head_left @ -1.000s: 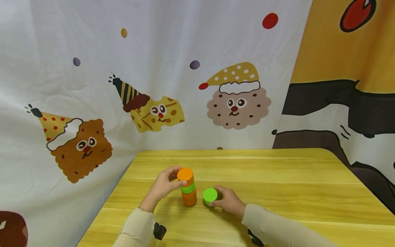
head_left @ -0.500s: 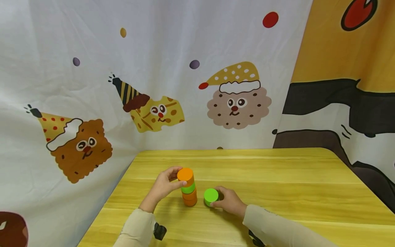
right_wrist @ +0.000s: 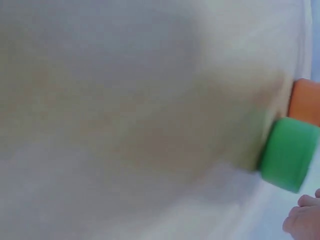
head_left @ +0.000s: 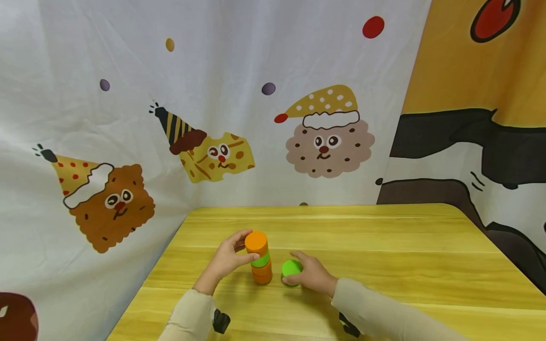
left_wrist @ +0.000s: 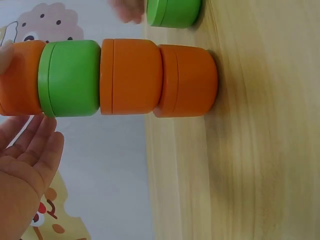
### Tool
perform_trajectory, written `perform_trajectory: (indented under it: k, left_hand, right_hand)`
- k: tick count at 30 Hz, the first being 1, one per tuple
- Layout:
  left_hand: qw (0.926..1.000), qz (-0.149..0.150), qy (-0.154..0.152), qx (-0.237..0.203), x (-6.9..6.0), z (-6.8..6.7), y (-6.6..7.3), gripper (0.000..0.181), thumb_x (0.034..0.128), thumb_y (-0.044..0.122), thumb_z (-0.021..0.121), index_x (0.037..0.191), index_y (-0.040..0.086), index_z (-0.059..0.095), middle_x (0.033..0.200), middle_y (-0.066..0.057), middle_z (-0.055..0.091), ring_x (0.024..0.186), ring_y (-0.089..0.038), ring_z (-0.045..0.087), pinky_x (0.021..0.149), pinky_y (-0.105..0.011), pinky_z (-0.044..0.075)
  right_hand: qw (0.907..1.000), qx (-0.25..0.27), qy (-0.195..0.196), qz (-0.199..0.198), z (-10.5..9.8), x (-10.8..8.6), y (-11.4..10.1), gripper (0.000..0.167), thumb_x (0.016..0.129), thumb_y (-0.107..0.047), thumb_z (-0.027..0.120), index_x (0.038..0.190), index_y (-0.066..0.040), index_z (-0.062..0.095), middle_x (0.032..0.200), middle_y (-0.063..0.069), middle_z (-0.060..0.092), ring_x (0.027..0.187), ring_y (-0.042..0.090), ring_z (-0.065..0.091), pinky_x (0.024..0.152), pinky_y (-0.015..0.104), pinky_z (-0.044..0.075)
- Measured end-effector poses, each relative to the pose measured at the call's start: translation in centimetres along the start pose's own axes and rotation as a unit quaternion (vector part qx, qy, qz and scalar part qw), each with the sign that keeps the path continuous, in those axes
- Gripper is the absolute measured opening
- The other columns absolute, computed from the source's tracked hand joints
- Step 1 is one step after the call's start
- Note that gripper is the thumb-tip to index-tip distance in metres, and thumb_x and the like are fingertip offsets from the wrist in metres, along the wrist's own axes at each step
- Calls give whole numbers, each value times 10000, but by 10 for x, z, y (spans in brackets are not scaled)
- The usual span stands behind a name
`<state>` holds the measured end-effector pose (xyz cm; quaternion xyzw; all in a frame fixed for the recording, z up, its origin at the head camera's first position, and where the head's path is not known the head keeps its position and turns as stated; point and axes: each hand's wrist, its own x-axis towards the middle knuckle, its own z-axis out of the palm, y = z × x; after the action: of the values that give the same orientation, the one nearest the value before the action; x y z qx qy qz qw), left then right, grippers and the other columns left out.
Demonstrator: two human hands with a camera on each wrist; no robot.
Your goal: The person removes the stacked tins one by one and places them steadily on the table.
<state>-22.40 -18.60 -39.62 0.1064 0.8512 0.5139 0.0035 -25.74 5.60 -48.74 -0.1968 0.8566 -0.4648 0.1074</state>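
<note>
In the head view, four short cylinders stand stacked: an orange one on top [head_left: 256,240], a green one [head_left: 261,260], then two orange ones [head_left: 262,274]. My left hand [head_left: 226,259] holds the top orange cylinder between thumb and fingers; in the left wrist view its fingers [left_wrist: 42,145] reach the edge of the green cylinder [left_wrist: 72,78]. To the stack's right, a separate green cylinder [head_left: 291,267] stands on the table. My right hand [head_left: 314,273] is around its right side, thumb and fingers spread; whether the thumb touches it I cannot tell.
The wooden table [head_left: 384,237] extends behind and to the right of the hands. Behind it hangs a pale curtain [head_left: 239,57] printed with cartoon food figures, with an orange and dark printed section at the right.
The right hand's fingers have spread and lifted off the separate green cylinder, which stays almost in place. The left thumb has moved slightly lower on the stack.
</note>
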Motion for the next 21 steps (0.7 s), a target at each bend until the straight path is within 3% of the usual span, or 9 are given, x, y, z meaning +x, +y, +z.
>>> perform_trajectory:
  k: [6,15,21]
  left_hand:
    - [10000,90,0,19,9,2,-26,656,774,162,759,1347,58,459,1258,-113,558,1167,-294,517,1013,-468,397]
    - [9993,144,-316,162,7,0,-41,604,769,300,760,1285,88,528,1226,-90,585,1160,-304,516,1019,-505,376]
    - [9992,197,-321,148,7,2,-47,541,773,245,760,1247,76,560,1182,-92,611,1139,-296,535,1018,-512,375]
  right_hand:
    - [9994,44,-175,-293,-9,5,-28,814,745,-422,755,1396,-90,396,1426,152,395,1292,374,371,1008,576,346]
    - [9977,-8,-196,-645,-15,14,-66,731,804,-465,682,1394,-128,414,1423,92,415,1298,320,386,1023,548,351]
    - [9974,81,-262,-661,-16,18,-82,708,807,-469,676,1388,-153,423,1420,66,421,1301,306,384,1018,552,354]
